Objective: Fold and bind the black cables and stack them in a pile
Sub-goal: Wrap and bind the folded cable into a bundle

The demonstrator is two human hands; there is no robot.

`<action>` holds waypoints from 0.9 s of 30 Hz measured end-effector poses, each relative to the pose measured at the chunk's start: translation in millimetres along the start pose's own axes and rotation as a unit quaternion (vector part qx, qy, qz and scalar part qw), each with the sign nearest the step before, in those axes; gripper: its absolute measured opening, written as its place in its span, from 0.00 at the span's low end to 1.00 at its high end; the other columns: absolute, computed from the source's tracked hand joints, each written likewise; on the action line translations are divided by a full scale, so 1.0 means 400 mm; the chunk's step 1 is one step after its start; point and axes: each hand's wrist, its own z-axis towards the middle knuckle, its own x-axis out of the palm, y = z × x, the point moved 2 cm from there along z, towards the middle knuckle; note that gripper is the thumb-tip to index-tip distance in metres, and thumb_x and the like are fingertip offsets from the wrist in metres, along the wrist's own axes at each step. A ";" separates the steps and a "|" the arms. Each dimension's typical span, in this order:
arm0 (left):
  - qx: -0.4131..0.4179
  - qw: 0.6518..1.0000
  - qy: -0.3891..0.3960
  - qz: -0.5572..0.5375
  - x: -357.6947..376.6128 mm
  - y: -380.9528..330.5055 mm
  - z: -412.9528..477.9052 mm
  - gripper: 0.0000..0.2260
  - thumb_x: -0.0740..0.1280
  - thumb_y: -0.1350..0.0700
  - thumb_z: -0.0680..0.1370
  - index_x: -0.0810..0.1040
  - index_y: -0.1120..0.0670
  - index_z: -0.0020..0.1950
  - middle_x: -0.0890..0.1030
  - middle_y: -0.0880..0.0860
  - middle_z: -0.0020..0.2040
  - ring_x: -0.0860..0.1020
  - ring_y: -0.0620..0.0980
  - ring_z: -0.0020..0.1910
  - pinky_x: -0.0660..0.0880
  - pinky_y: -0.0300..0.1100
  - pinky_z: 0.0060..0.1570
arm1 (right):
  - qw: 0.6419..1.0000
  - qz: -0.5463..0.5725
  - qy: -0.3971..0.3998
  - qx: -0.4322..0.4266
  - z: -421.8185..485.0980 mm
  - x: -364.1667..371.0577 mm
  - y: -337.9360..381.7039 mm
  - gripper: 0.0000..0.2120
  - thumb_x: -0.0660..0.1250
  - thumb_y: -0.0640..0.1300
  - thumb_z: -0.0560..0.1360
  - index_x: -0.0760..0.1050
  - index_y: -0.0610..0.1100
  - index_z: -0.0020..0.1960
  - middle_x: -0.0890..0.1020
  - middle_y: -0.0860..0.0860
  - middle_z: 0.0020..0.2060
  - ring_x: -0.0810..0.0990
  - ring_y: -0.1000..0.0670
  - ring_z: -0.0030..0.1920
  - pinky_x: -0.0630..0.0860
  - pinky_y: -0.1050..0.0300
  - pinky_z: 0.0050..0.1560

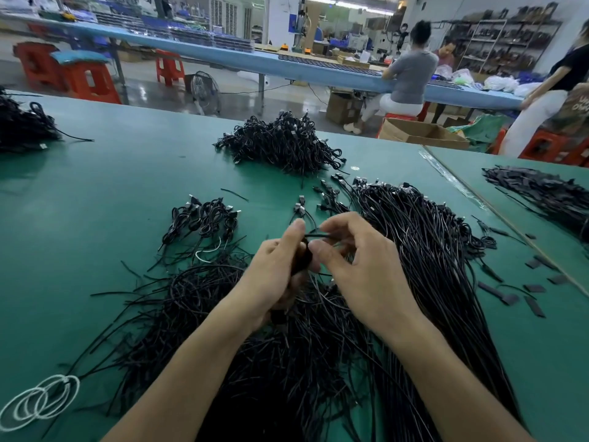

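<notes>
Head view: left hand (271,272) grips the folded cable (302,261) in curled fingers; right hand (360,260) pinches the tie strand (315,235) beside the left thumb (294,232). Risk: a slack pinch lets the strand unwind and the fold spring open. Bound pile (204,218) lies beyond the left fingers.

Green table (111,173) bears black cable heaps (280,143), seemingly loose ties (178,301).
</notes>
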 end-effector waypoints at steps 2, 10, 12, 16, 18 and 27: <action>0.031 0.998 -0.056 -0.020 -0.019 -0.005 0.007 0.28 0.56 0.34 0.80 0.77 0.49 0.27 0.67 0.47 0.23 0.60 0.44 0.18 0.57 0.33 0.18 | 0.997 -0.033 0.029 0.056 -0.024 0.011 -0.013 0.11 0.69 0.57 0.75 0.70 0.54 0.46 0.77 0.56 0.38 0.76 0.61 0.38 0.73 0.69 0.39; 0.091 0.979 -0.165 -0.074 -0.052 -0.026 0.005 0.27 0.58 0.35 0.79 0.66 0.50 0.25 0.63 0.49 0.22 0.56 0.46 0.18 0.52 0.37 0.19 | 0.929 -0.248 0.261 0.081 -0.127 0.134 -0.013 0.17 0.65 0.59 0.78 0.76 0.45 0.43 0.76 0.52 0.45 0.77 0.48 0.47 0.76 0.54 0.43; 0.099 0.976 -0.182 -0.062 -0.055 -0.027 0.003 0.27 0.60 0.37 0.80 0.67 0.49 0.25 0.63 0.48 0.21 0.57 0.45 0.18 0.53 0.35 0.17 | 0.926 -0.255 0.264 0.087 -0.126 0.136 -0.012 0.13 0.65 0.53 0.79 0.75 0.44 0.43 0.76 0.50 0.47 0.77 0.46 0.49 0.75 0.54 0.43; 0.123 0.971 -0.198 -0.051 -0.066 -0.029 0.004 0.24 0.66 0.41 0.78 0.74 0.53 0.26 0.63 0.46 0.21 0.58 0.42 0.18 0.57 0.32 0.18 | 0.913 -0.281 0.278 0.099 -0.117 0.121 -0.014 0.17 0.65 0.51 0.78 0.69 0.43 0.36 0.76 0.49 0.39 0.75 0.45 0.42 0.75 0.54 0.41; 0.126 0.969 -0.206 -0.045 -0.065 -0.029 0.003 0.24 0.67 0.40 0.77 0.74 0.55 0.28 0.64 0.45 0.20 0.58 0.42 0.18 0.57 0.31 0.20 | 0.903 -0.287 0.300 0.109 -0.116 0.122 -0.012 0.19 0.67 0.55 0.77 0.72 0.42 0.36 0.77 0.48 0.38 0.77 0.45 0.41 0.78 0.52 0.41; 0.087 0.971 -0.219 -0.040 -0.056 -0.031 0.008 0.29 0.47 0.38 0.84 0.67 0.54 0.31 0.67 0.46 0.21 0.61 0.41 0.18 0.60 0.33 0.19 | 0.932 -0.264 0.218 0.123 -0.094 0.045 -0.014 0.10 0.65 0.53 0.78 0.81 0.49 0.45 0.82 0.55 0.39 0.81 0.54 0.39 0.80 0.56 0.43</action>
